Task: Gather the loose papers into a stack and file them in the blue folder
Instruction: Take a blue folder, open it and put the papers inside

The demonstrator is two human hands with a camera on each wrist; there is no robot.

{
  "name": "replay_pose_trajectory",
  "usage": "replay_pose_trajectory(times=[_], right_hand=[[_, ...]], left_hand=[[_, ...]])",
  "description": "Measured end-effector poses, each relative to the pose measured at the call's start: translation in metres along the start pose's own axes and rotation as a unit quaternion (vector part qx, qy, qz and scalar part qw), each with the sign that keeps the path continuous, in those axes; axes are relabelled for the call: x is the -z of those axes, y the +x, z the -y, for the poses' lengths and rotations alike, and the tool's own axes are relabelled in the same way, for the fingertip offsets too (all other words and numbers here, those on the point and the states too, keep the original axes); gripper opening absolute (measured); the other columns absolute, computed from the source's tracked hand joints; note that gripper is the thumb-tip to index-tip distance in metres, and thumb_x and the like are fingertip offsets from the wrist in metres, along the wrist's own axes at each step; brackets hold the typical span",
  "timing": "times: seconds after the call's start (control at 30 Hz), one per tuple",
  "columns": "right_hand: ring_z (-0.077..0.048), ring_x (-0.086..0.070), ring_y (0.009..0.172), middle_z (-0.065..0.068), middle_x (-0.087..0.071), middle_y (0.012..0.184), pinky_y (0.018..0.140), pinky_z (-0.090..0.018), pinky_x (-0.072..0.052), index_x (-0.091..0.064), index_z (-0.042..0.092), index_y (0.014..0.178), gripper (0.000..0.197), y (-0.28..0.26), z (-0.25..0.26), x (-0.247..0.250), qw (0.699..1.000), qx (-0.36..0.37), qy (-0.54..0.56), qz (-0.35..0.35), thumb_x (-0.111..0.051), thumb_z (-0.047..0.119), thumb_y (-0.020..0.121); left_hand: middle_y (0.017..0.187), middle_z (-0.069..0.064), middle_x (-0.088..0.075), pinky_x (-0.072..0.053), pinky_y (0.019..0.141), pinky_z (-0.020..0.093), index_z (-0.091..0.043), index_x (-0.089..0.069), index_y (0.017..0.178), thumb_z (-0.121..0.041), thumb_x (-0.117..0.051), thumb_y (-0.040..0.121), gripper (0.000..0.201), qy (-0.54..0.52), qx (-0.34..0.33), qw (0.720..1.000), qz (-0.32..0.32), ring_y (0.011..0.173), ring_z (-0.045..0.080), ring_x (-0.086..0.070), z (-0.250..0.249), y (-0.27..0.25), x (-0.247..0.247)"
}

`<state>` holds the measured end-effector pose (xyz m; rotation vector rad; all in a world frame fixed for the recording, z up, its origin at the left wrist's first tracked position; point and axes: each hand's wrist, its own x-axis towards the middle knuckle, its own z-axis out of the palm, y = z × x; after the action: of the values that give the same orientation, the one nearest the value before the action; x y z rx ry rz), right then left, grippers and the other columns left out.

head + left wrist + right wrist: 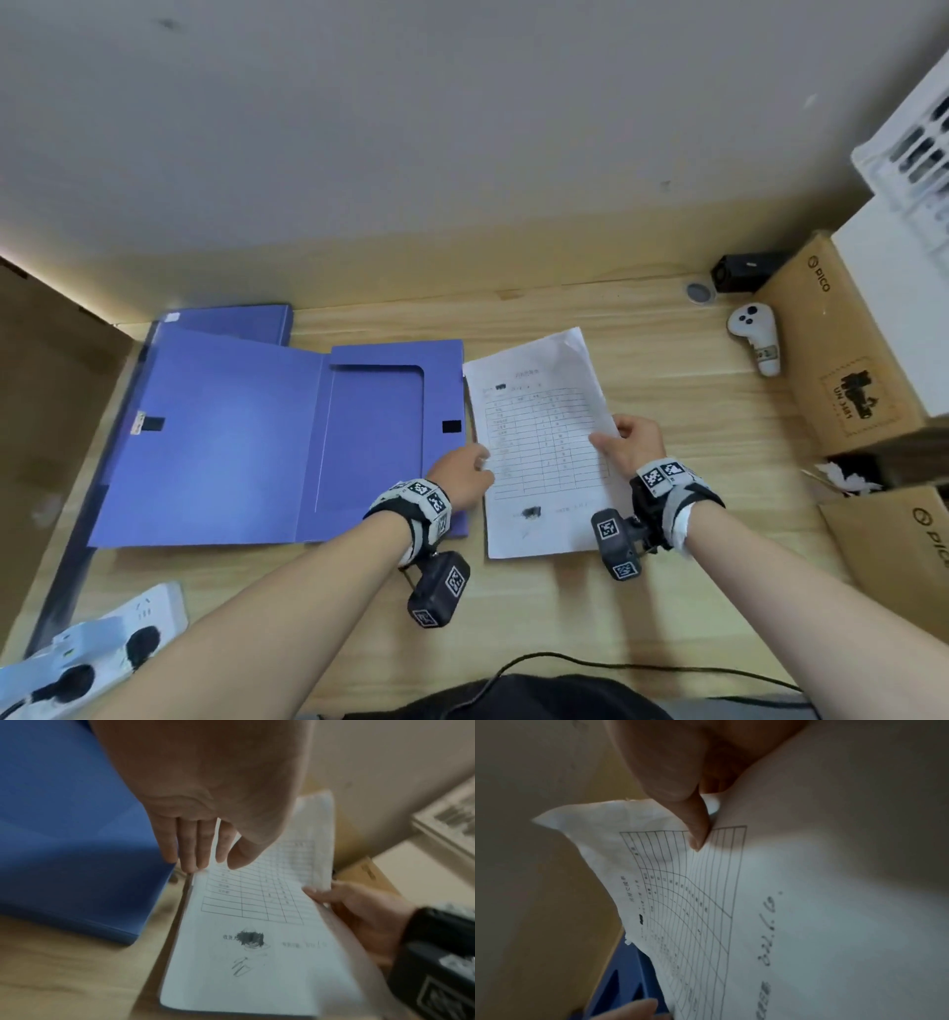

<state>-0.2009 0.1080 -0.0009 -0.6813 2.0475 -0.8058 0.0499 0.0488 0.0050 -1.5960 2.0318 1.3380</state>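
Right hand (629,443) pinches gridded papers (539,442).

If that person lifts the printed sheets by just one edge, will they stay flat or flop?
Probably flop: the papers already bow where the right hand pinches their edge. They look thin and light, so the left hand at the other edge likely helps steady them.
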Motion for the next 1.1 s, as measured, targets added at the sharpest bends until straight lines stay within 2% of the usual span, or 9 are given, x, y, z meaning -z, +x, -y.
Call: replay_pose_trajectory(times=[0.07,0.23,0.33,0.43,0.53,0.6,0.77,0.93,1.1], right_hand=[[-0.025,-0.064,0.085,-0.009,-0.069,0.098,0.074,-0.03,-0.049,-0.068,-0.001,0.108,0.028,-0.006,0.02,0.003,1.0,0.005,0.017,-0.002,-0.074,0.004,0.082],[-0.022,-0.063,0.086,-0.011,-0.069,0.102,0.076,-0.027,-0.047,-0.066,0.0,0.115,0.031,-0.019,0.076,-0.005,0.997,0.041,0.058,-0.012,-0.072,0.004,0.084],[-0.022,-0.065,0.086,-0.009,-0.07,0.105,0.079,-0.029,-0.049,-0.065,0.002,0.116,0.031,-0.03,0.102,-0.024,0.993,0.043,0.11,0.009,-0.07,0.003,0.086],[-0.024,-0.068,0.091,-0.01,-0.072,0.107,0.084,-0.034,-0.054,-0.065,0.004,0.118,0.034,-0.04,0.118,-0.055,0.989,0.047,0.132,0.036,-0.071,0.005,0.085],[-0.022,-0.07,0.087,-0.009,-0.073,0.102,0.079,-0.034,-0.055,-0.067,0.007,0.115,0.031,-0.05,0.128,-0.089,0.987,0.048,0.147,0.047,-0.072,0.008,0.084],[-0.021,-0.07,0.085,-0.008,-0.073,0.1,0.077,-0.033,-0.056,-0.067,0.008,0.114,0.03,-0.054,0.131,-0.112,0.986,0.054,0.148,0.048,-0.071,0.007,0.084],[-0.026,-0.072,0.091,-0.009,-0.074,0.102,0.086,-0.043,-0.059,-0.068,0.007,0.112,0.031,-0.059,0.129,-0.165,0.986,0.052,0.127,0.09,-0.074,0.007,0.082],[-0.024,-0.062,0.073,-0.015,-0.07,0.096,0.063,-0.034,-0.054,-0.062,-0.001,0.115,0.027,-0.053,0.118,-0.208,0.99,0.024,0.072,0.115,-0.065,0.002,0.088],[-0.032,-0.054,0.125,-0.018,-0.057,0.136,0.105,-0.039,-0.042,-0.052,0.003,0.136,0.051,-0.043,0.1,-0.222,0.97,0.103,-0.2,0.09,-0.064,0.008,0.087]], left_hand=[[0.119,0.007,-0.062,-0.047,0.094,0.038,-0.021,-0.053,0.114,-0.021,-0.05,0.09,0.023,-0.038,0.009,0.999,-0.035,0.097,0.02,-0.056,0.003,-0.005,0.017],[0.135,0.009,-0.053,-0.045,0.102,0.039,-0.012,-0.044,0.136,-0.043,-0.052,0.093,0.054,-0.118,0.048,0.99,-0.063,0.121,0.03,-0.055,0.019,-0.011,0.068],[0.131,0.009,-0.057,-0.047,0.09,0.035,-0.007,-0.043,0.138,-0.06,-0.053,0.087,0.074,-0.196,0.054,0.976,-0.075,0.111,0.027,-0.058,0.032,-0.015,0.092],[0.123,0.006,-0.065,-0.053,0.091,0.041,-0.007,-0.05,0.133,-0.07,-0.068,0.066,0.094,-0.431,0.067,0.899,-0.042,0.104,0.022,-0.065,0.057,-0.021,0.106],[0.124,0.016,-0.067,-0.048,0.1,0.056,-0.005,-0.059,0.129,-0.037,-0.076,0.081,0.061,-0.576,0.041,0.816,-0.002,0.114,0.035,-0.065,0.082,-0.039,0.115],[0.12,0.017,-0.069,-0.05,0.099,0.054,-0.003,-0.062,0.125,-0.021,-0.071,0.087,0.042,-0.544,0.034,0.838,-0.037,0.11,0.034,-0.067,0.099,-0.048,0.118],[0.113,0.012,-0.072,-0.055,0.094,0.043,-0.006,-0.068,0.106,-0.014,-0.07,0.088,0.02,-0.477,0.043,0.87,-0.118,0.099,0.027,-0.07,0.146,-0.061,0.13],[0.106,0.018,-0.072,-0.055,0.091,0.044,0.001,-0.07,0.103,-0.009,-0.067,0.089,0.018,-0.435,0.065,0.874,-0.206,0.102,0.032,-0.069,0.197,-0.069,0.151],[0.099,0.016,-0.072,-0.054,0.088,0.042,-0.006,-0.069,0.092,-0.01,-0.067,0.087,0.007,-0.369,0.115,0.884,-0.263,0.096,0.03,-0.068,0.255,-0.072,0.177]])
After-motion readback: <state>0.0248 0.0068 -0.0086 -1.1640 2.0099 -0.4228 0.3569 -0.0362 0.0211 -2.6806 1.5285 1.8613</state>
